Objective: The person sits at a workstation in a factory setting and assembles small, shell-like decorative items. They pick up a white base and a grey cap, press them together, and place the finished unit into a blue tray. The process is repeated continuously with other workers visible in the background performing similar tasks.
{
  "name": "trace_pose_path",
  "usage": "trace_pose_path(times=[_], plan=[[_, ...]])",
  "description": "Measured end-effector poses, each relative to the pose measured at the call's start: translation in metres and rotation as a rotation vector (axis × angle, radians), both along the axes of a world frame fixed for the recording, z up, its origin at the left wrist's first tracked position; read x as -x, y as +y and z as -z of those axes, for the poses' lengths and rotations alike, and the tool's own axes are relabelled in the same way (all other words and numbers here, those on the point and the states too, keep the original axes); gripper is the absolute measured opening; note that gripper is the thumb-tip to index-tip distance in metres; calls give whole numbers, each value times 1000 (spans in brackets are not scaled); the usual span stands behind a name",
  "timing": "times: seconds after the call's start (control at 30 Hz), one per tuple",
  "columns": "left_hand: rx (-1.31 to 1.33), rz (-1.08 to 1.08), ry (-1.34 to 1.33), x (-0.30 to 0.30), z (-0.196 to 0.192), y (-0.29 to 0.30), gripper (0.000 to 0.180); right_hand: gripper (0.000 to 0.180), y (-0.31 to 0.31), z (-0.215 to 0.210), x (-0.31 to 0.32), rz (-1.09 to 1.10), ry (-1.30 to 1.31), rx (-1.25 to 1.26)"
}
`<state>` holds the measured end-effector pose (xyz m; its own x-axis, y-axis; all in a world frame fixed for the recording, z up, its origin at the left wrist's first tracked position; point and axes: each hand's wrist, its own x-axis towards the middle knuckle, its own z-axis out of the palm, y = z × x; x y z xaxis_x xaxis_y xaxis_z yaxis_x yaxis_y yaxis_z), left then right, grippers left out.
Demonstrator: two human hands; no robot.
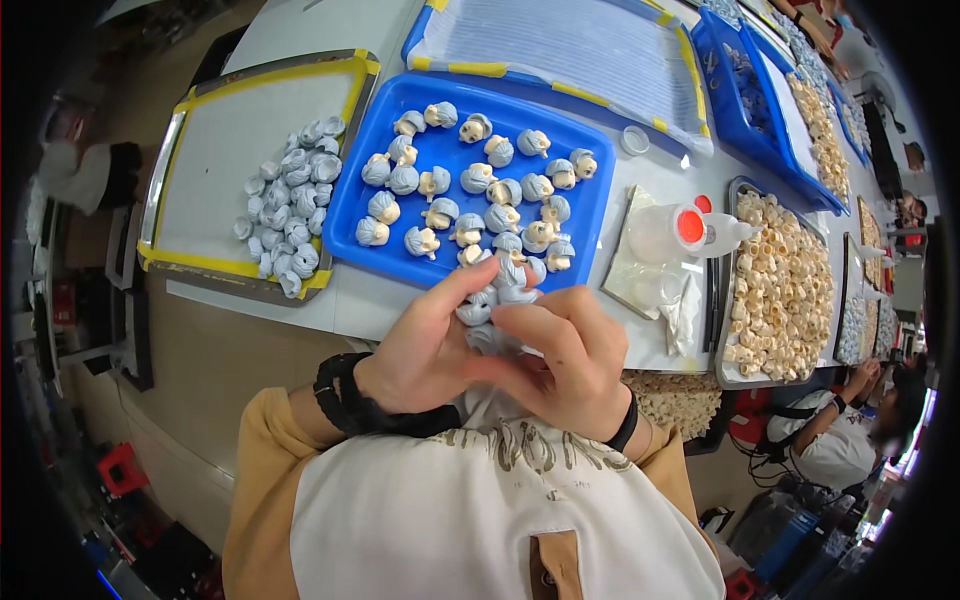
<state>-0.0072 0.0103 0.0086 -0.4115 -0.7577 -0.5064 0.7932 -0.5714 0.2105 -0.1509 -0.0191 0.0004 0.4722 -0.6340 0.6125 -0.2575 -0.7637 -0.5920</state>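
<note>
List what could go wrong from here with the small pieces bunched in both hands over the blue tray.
1. The left hand and right hand share a cluster of grey-blue pieces; a loosened grip could drop some.
2. They are held at the blue tray's near rim, so a dropped piece may land off it.
3. The squeeze bottle lies on its side close by; a sweep of the right hand might knock it.
</note>
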Motion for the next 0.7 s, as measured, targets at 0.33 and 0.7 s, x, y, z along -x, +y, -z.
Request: trace_pose_path(times=[0.33, 0.7], plan=[[269, 146, 174, -11, 23, -5, 33, 32, -5, -10, 18, -164, -185, -262], [265, 240, -108, -6, 9, -1, 43, 45, -10, -10, 18, -63, -90, -63]])
